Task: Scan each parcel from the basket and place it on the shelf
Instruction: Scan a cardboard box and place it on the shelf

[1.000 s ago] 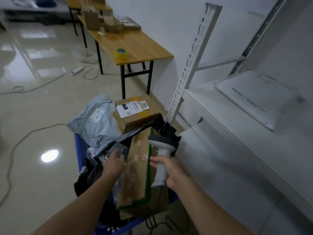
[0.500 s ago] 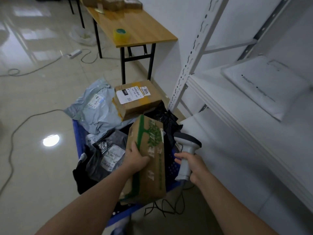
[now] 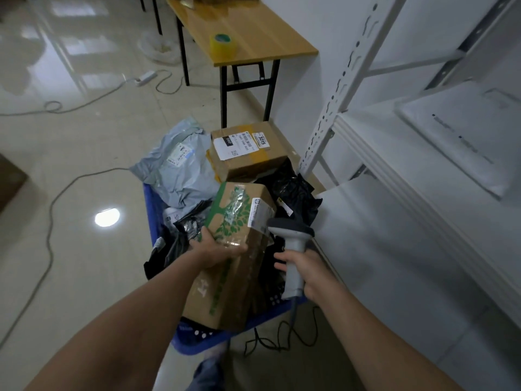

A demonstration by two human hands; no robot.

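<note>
My left hand point(image 3: 217, 249) grips a long cardboard box with green print point(image 3: 234, 266), tilted over the blue basket point(image 3: 153, 210). A white label sits on the box's upper right corner. My right hand point(image 3: 307, 273) holds a grey barcode scanner point(image 3: 291, 249) just right of the box, its head near the label. In the basket lie a brown box marked 3015 point(image 3: 248, 150), a grey poly mailer point(image 3: 177, 167) and black bags point(image 3: 290, 190). The white metal shelf point(image 3: 394, 176) stands to the right, with a white padded envelope point(image 3: 462, 136) lying on it.
A wooden table point(image 3: 253, 38) with a yellow tape roll point(image 3: 223, 46) stands behind the basket. Cables and a power strip point(image 3: 145, 77) run across the glossy floor on the left. The scanner's cord point(image 3: 284, 337) coils on the floor beside the basket.
My left hand has lifted the green-printed box and turned it so the printed face and label show. The scanner moved right, out from over the box, and now sits beside the label.
</note>
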